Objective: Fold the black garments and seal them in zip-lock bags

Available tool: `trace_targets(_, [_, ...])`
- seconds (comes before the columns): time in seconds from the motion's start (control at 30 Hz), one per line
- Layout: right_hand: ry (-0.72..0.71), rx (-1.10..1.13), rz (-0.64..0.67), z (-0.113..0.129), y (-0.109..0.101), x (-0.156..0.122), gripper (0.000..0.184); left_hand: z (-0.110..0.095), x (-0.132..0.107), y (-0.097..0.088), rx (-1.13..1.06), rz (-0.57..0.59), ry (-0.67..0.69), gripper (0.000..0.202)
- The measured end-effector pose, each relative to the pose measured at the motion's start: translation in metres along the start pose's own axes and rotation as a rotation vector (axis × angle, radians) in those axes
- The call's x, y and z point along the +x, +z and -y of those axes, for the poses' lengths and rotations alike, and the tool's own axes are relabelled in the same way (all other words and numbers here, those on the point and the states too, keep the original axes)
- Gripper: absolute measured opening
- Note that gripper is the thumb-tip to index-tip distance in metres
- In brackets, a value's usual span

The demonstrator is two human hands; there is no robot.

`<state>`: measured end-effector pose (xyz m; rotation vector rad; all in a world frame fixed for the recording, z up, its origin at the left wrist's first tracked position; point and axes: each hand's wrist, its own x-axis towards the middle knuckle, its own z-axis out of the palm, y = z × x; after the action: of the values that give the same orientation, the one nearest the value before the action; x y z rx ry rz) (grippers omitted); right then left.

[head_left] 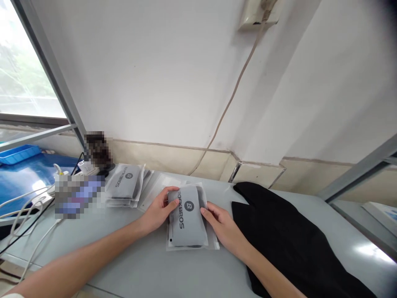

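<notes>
A clear zip bag [187,221] printed ROCKBROS, with a flat grey item inside, lies tilted towards me in the middle of the table. My left hand [163,210] is closed on its left edge, thumb on the front face. On the opposite edge my right hand [221,225] grips the same bag, its thumb near the rim and the other fingers partly hidden behind. Just behind it lie loose clear bags [161,188]. To their left sits a stack of similar filled bags [124,184].
Black fabric [285,236] is spread over the right of the grey table [139,265]. Pixelated objects, white cables [34,203] and a power strip occupy the left side. A blue tray [20,154] stands beyond a metal frame. A cord [234,89] runs down the wall.
</notes>
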<state>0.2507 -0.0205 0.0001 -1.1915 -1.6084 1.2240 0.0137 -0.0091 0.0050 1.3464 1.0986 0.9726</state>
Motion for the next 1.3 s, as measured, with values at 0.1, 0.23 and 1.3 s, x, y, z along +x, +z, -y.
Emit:
trace_targets(0.1, [0.010, 0.009, 0.010, -0.002, 0.001, 0.000, 0.045, 0.003, 0.001, -0.002, 0.024, -0.013, 0.031, 0.052])
trace_targets(0.23, [0.003, 0.094, 0.013, -0.002, 0.001, 0.000, 0.041, -0.002, 0.000, -0.001, -0.101, 0.003, 0.090, 0.061])
trace_targets(1.3, [0.013, 0.240, -0.327, 0.006, -0.010, 0.000, 0.043, -0.014, -0.012, 0.002, 0.388, -0.061, 0.470, 0.054])
